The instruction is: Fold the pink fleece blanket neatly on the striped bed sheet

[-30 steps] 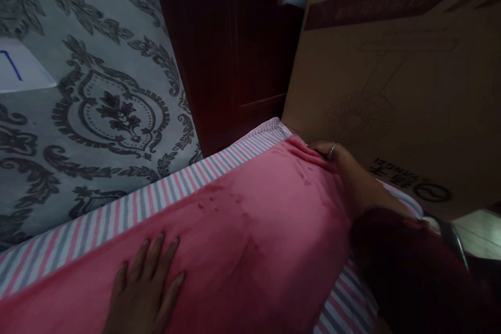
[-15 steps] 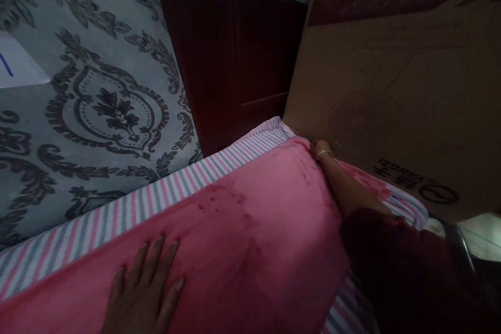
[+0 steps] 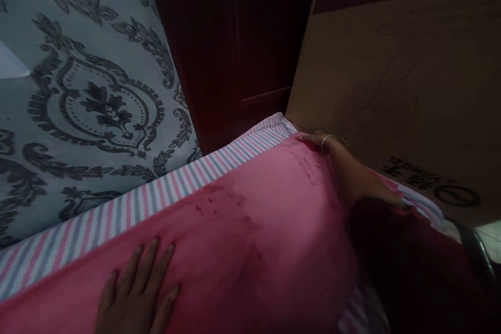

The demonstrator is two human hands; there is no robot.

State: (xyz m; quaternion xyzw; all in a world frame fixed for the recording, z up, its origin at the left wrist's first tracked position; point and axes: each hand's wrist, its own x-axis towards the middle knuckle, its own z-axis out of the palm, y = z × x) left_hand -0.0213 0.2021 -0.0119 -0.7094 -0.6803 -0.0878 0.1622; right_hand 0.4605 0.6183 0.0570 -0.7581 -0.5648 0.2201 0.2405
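A pink cloth (image 3: pixel 270 182) with darker marks lies spread over a striped cloth (image 3: pixel 156 195) in pink, grey and white. My left hand (image 3: pixel 131 289) rests flat on the pink cloth near the bottom, its fingers spread. At the far end, my right hand (image 3: pixel 316 140), with a bracelet at the wrist, lies on the pink cloth's corner. Its fingers point left and look stretched out over the edge; their undersides are hidden. Wrinkles run through the pink cloth just in front of this hand.
A large cardboard box (image 3: pixel 395 78) stands right behind the far end of the cloths. A dark red door or panel (image 3: pixel 219 52) rises beside the patterned wall (image 3: pixel 105 104) on the left. Something white (image 3: pixel 11 62) shows at the left edge.
My right hand has gone from bent fingers at the corner's edge to fingers laid out leftward on the pink cloth. My left hand stays flat on the cloth. The view has shifted slightly.
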